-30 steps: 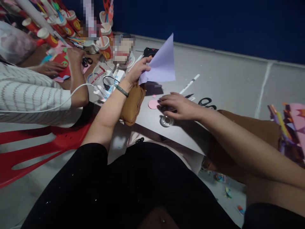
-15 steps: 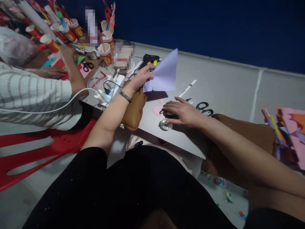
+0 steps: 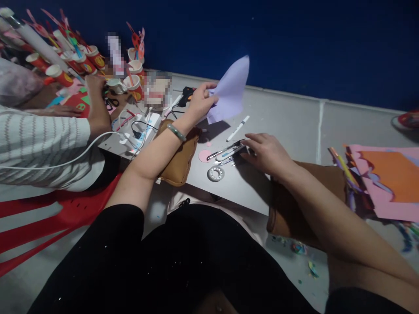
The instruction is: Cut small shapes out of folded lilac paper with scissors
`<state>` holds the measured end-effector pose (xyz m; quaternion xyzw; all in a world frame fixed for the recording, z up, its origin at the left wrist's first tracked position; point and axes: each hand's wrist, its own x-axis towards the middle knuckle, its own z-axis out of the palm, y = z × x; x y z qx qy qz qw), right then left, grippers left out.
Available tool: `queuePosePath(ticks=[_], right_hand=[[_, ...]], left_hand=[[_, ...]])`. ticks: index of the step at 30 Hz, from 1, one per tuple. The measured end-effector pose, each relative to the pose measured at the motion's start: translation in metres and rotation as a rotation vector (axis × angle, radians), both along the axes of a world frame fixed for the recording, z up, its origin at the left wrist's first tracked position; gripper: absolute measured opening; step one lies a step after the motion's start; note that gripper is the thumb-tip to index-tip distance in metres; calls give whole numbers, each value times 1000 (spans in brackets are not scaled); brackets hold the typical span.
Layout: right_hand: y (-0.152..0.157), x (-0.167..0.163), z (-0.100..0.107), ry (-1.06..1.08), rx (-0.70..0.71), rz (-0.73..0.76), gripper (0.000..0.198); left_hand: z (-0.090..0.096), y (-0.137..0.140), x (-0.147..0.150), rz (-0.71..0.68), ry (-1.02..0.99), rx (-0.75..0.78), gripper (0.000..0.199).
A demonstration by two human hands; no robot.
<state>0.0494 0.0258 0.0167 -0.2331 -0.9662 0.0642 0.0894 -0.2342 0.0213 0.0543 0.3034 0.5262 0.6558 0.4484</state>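
Observation:
My left hand, with a bangle at the wrist, pinches a lilac sheet of paper by its near edge and holds it raised above the table. My right hand is low over the table, its thumb and index finger apart, beside several slim metal and white tools whose exact kind I cannot make out. Its fingers hide the black-handled scissors. A roll of tape lies close by, with a pink paper circle near it. A white marker pen lies farther back.
A brown cushion lies under my left forearm, another brown cushion under my right. On the left are a power strip, cables, paper cups and a co-worker's sleeve. Pink and orange paper is on the right.
My right hand has moved right, off the tape roll and the slim tools, and now covers the scissors. The lilac paper is still in my left hand, slightly turned. The view has shifted right.

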Motion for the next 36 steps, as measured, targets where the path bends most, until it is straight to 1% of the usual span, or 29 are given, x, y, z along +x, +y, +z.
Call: queuePosePath(ticks=[2, 4, 6, 8, 11, 13, 15, 18, 21, 23, 25, 28, 31, 33, 36], right_hand=[[-6, 1, -4, -56, 18, 9, 56], [-11, -7, -10, -100, 28, 20, 71], [-10, -19, -18, -138, 16, 12, 83], [-5, -32, -25, -199, -30, -7, 87], [4, -45, -32, -271, -94, 16, 83], [6, -50, -33, -257, -82, 80, 80], [3, -54, -32, -222, -51, 159, 79], [-5, -64, -29, -197, -40, 247, 74], [-9, -72, -24, -174, -57, 265, 72], [-7, -72, -20, -126, -65, 256, 74], [0, -68, -16, -63, -50, 224, 70], [11, -56, -7, -25, -1, 185, 52], [13, -48, 2, -85, 35, 215, 39], [9, -50, 6, -142, 58, 242, 38], [0, -62, 8, -226, 98, 243, 37]], left_hand=[[13, 15, 20, -21, -3, 24, 32], [17, 29, 35, -59, -93, 22, 29], [12, 39, 44, -93, -178, 10, 26], [0, 44, 46, -111, -196, -8, 24], [-18, 42, 40, -128, -202, -32, 29], [-24, 39, 35, -145, -214, -36, 31], [-25, 37, 32, -137, -221, -25, 37], [-21, 35, 34, -92, -228, -20, 59], [-19, 34, 39, -71, -231, -45, 79], [-19, 33, 40, -77, -232, -53, 84], [-21, 34, 40, -80, -231, -50, 84], [-24, 37, 39, -69, -233, -51, 80], [-28, 40, 39, -62, -253, -43, 78], [-28, 41, 41, -64, -265, -34, 76], [-22, 36, 43, -63, -247, -56, 72]])
